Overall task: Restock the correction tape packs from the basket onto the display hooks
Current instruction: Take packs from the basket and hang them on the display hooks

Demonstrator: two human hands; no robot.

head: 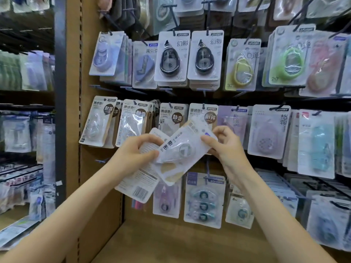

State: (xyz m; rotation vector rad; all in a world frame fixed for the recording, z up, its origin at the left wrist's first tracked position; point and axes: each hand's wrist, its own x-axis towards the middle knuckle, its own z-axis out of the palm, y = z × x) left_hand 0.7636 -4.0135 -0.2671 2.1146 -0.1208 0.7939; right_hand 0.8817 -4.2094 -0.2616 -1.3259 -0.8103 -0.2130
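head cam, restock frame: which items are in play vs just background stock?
In play:
left hand gripping white correction tape packs
right hand pinching the top clear-blister pack
dark display hooks

Background:
black teardrop tape packs
green oval pack
brown pegboard panel

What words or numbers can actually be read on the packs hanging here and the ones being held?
"幻影": the two black tape packs.
"30m": bottom of the left black pack.
"原纸色" and "耐摔": clear pack, middle row, far left.
"原纸色" and "静音": middle-row pack.
"8m": small pack, bottom row.
"满分": purple pack, only partly legible.
Packs held by left hand and right hand: print blurred, unreadable.
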